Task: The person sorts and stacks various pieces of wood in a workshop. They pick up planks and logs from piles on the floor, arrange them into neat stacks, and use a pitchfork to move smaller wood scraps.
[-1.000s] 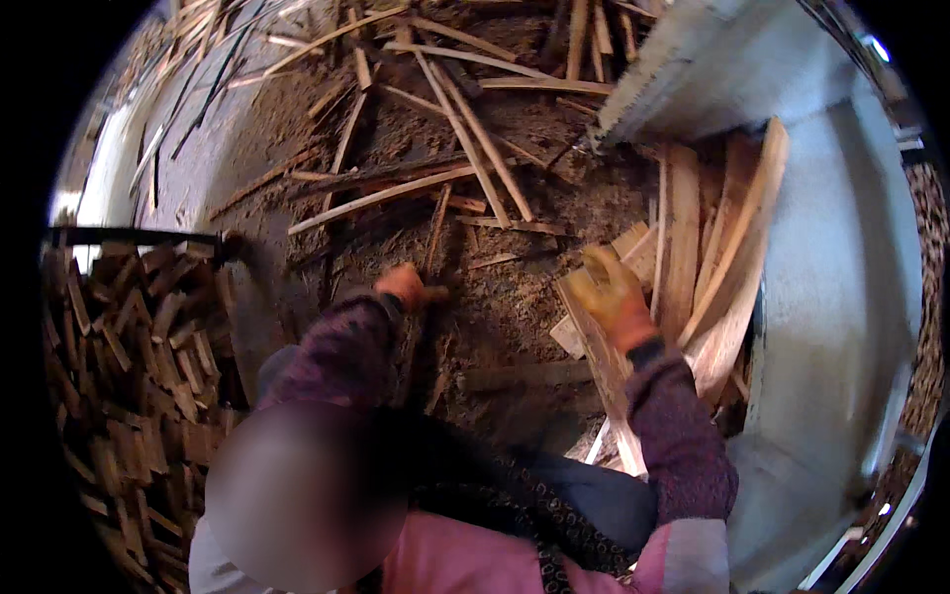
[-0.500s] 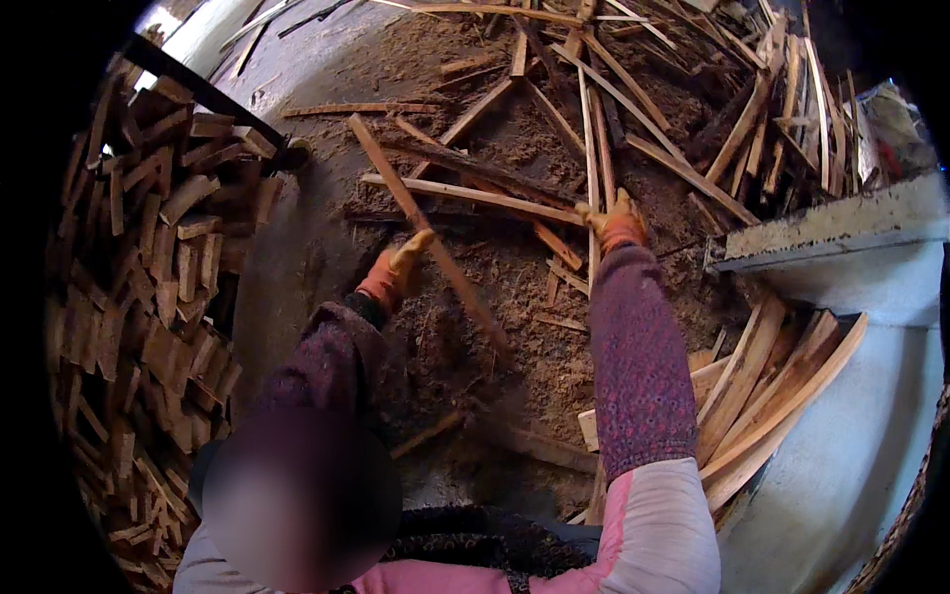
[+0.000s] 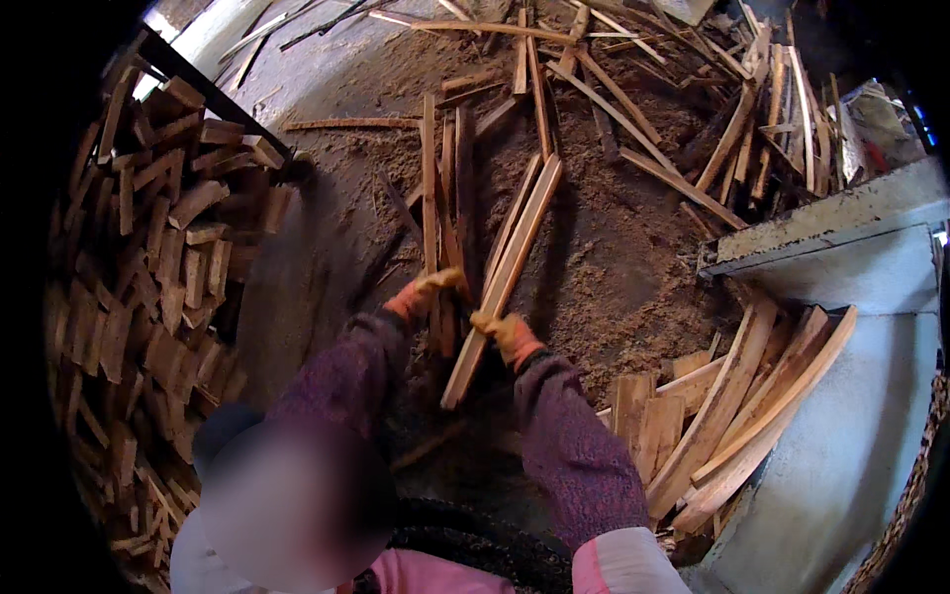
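Both my hands wear orange gloves with yellowish fingers. My right hand [image 3: 510, 337] is closed around a pair of long light wooden strips [image 3: 524, 233] that slant up and away to the right. Just left of it, my left hand [image 3: 427, 292] is wrapped round several darker wooden strips [image 3: 428, 188], which stand nearly straight away from me. The two bundles lean toward each other at their near ends. Under my hands the near ends of the left bundle are partly in shadow.
Cut wood blocks [image 3: 168, 277] are piled high on the left. Curved slabs [image 3: 732, 396] lean beside a pale blue metal machine [image 3: 851, 396] on the right. Long loose strips [image 3: 683, 188] lie tangled at the far right, over sawdust [image 3: 633, 267] covering the floor.
My right hand has come left and nearer with light strips in it. My left hand has shifted slightly right and nearer, now gripping several strips turned straighter. Crossed strips between the hands have been gathered.
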Motion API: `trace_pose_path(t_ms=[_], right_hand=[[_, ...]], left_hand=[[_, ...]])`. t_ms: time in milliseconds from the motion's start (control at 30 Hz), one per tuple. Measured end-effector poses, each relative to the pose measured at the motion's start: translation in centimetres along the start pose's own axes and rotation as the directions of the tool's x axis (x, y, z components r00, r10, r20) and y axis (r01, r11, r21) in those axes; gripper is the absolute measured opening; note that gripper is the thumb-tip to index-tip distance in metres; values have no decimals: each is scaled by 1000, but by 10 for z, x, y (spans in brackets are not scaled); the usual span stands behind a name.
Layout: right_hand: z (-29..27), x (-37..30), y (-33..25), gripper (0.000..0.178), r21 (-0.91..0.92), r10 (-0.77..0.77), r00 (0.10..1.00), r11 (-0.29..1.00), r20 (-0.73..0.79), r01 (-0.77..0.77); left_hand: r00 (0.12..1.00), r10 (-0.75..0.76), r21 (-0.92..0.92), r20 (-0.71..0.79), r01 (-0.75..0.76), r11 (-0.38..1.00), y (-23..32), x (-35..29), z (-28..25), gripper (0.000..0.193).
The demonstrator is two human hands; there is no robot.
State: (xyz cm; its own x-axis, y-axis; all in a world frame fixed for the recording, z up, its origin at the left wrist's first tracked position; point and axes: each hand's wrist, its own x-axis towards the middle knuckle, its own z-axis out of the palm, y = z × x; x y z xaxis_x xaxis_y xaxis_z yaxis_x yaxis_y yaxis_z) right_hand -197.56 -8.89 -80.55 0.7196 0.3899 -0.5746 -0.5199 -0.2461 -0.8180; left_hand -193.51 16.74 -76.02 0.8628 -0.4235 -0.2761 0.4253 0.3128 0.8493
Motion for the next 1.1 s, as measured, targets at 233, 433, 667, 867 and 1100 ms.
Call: trace_pose_path(t_ms=[233, 433, 667, 867, 1100], right_hand=[[28, -92, -30, 40, 717, 177, 954, 629, 243, -300], [-39, -116, -108, 40, 301, -22, 990, 951, -141, 64], [-217, -148, -391, 42, -583, -809, 446, 587, -383, 563], [-234, -299, -323, 64, -511, -670, 301, 725, -679, 462], [-133, -457, -14, 62, -373, -281, 370, 905, -885, -204]], left_hand=[[919, -128, -20, -373, 130, 991, -10, -63, 80, 38], [930, 47, -129, -364, -100, 987, 9, -33, 125, 57], [830, 456, 780, 322, -505, 368, 305, 136, 264, 72], [909, 164, 432, 382, -332, 838, 228, 87, 335, 65], [743, -499, 532, 446, 229, 815, -22, -59, 245, 38]])
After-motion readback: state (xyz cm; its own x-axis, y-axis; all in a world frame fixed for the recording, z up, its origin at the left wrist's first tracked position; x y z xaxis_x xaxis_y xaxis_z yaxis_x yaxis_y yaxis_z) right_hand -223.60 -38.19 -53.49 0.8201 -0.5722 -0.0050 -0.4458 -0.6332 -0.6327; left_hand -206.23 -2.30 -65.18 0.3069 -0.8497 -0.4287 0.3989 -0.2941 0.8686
